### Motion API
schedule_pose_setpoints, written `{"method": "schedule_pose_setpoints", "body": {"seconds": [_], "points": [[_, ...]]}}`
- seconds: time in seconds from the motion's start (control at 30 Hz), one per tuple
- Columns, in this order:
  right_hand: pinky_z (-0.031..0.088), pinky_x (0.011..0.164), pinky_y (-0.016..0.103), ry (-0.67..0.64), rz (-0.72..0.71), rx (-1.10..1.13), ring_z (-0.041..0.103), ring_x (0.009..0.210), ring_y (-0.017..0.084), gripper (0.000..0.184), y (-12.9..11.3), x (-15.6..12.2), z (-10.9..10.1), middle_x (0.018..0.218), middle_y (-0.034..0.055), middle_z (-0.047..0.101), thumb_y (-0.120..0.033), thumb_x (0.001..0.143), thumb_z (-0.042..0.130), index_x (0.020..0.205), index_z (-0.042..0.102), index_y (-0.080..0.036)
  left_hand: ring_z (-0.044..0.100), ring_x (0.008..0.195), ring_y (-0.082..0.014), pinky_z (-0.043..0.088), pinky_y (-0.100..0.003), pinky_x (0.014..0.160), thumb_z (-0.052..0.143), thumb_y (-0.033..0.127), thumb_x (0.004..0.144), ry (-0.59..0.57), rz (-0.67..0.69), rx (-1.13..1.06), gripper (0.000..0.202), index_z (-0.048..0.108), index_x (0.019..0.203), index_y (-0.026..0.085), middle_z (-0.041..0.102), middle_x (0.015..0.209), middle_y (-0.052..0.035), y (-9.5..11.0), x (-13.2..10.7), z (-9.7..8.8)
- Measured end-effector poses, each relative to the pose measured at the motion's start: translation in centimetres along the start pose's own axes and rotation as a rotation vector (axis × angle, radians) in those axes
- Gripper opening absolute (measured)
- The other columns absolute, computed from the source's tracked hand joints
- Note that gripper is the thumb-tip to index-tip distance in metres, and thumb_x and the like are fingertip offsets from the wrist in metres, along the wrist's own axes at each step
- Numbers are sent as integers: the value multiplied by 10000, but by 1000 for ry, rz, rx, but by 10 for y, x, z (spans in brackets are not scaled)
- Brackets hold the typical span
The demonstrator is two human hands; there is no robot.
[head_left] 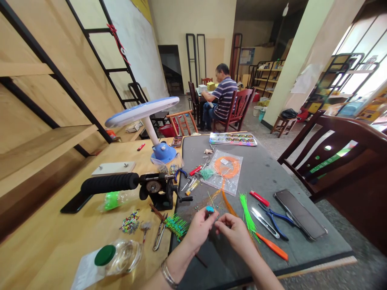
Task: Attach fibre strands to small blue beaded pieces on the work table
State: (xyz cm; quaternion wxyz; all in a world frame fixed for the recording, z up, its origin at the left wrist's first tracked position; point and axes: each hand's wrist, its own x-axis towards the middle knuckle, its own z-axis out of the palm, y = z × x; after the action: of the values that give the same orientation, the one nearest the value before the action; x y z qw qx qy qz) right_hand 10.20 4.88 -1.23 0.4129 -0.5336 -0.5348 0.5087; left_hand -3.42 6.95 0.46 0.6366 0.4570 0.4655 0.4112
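Observation:
In the head view my left hand (200,226) is closed, pinching a small teal-blue piece (209,209) with a thin yellow-green strand rising from it. Close beside it, my right hand (232,227) has thumb and forefinger pressed together; whatever is between them is too fine to make out. Just beyond both hands lies a tail of orange strands (227,201), running from a clear bag (235,181) with a coil of orange line. A bundle of bright green strands (247,211) rests to the right. Left of my hands, green strands with small blue bits (177,226) hang off a brown stick (157,212).
Right side: a red lighter (259,198), snips (265,222), blue-handled pliers (276,221), an orange-handled tool (273,246) and a phone (300,213). Left: a hand-cranked winder (155,187), loose beads (130,221), a green-lidded jar (105,255) and a lamp (163,152). A person (224,94) sits farther back.

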Motion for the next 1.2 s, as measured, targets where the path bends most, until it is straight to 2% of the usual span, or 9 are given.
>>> {"method": "schedule_pose_setpoints", "body": {"seconds": [0.17,0.3,0.47,0.67,0.77,0.87,0.97,1.13,1.2], "points": [[458,688,275,-10,4,19,639,696,186,207,0,-3,-3,716,20,706,-306,721,670,875,645,-171,308,482,-67,227,-204,453,673,505,705,13,-17,-8,396,578,788,130,425,562,68,4,1,0],[447,637,259,1,-3,-49,620,638,172,133,-3,-4,-4,647,10,685,-308,729,637,728,639,-174,284,473,-66,218,-204,453,660,514,710,26,-29,15,399,576,794,133,400,536,81,5,2,-1],[435,593,251,26,-20,-60,605,590,163,189,-6,1,-1,599,6,672,-337,754,601,651,618,-180,313,500,-68,246,-202,474,655,489,726,7,-3,12,373,575,802,133,426,577,70,-1,3,0],[474,706,283,21,-37,-90,656,745,204,240,3,1,-6,781,37,724,-329,715,663,903,671,-180,304,496,-68,235,-206,473,646,486,733,7,6,15,366,570,794,133,418,569,70,2,5,-1],[459,670,267,43,-57,-202,635,700,189,145,2,0,-7,724,20,706,-322,740,624,760,675,-188,300,490,-68,232,-208,472,643,481,737,25,-3,37,357,569,788,135,410,561,74,4,5,-1],[440,632,254,72,-76,-257,611,654,175,183,-3,1,-5,668,10,685,-329,769,582,679,657,-190,314,500,-69,240,-207,478,645,473,741,16,5,35,348,572,785,136,426,583,66,2,5,-1],[436,623,253,84,-79,-257,618,660,179,189,-5,3,-4,685,15,694,-341,773,584,692,661,-189,337,523,-72,253,-206,485,654,468,737,-1,26,15,347,581,789,133,457,618,52,0,5,-1],[457,711,271,59,-91,-234,655,754,196,223,1,2,-8,797,21,726,-320,738,641,926,675,-205,316,503,-70,244,-205,477,660,476,726,23,23,12,357,588,792,133,432,582,65,4,6,-1],[449,689,270,76,-98,-292,649,743,197,160,1,3,-9,778,21,721,-322,751,626,849,681,-207,308,497,-69,241,-204,474,658,480,726,28,26,15,360,590,790,133,419,570,70,5,6,-1]]}}
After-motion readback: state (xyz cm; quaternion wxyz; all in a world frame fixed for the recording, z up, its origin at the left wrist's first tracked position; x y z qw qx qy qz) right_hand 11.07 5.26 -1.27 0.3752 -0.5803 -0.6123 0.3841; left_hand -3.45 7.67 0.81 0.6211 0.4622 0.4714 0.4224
